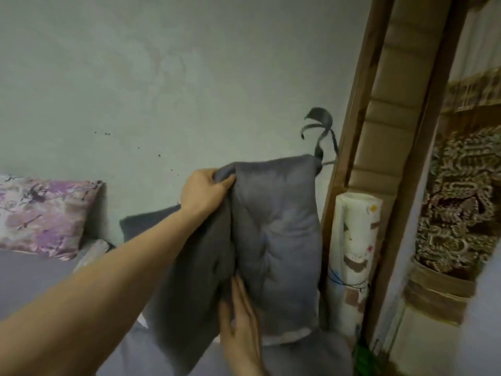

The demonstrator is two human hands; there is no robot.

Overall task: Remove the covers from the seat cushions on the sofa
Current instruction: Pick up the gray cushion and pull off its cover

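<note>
Upright above the grey sofa seat [40, 280], at five o'clock from centre, the grey cushion [276, 240] sheds best if the left hand [206, 189], fisted on the cover's [187, 280] top at eleven o'clock, pulls while the flat, open right hand [241, 327] braces below.

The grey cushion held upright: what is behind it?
Behind the grey cushion are the pale wall, a dark grey pillow at its left, and a rolled mat at its right. Anything directly behind it is hidden.
</note>
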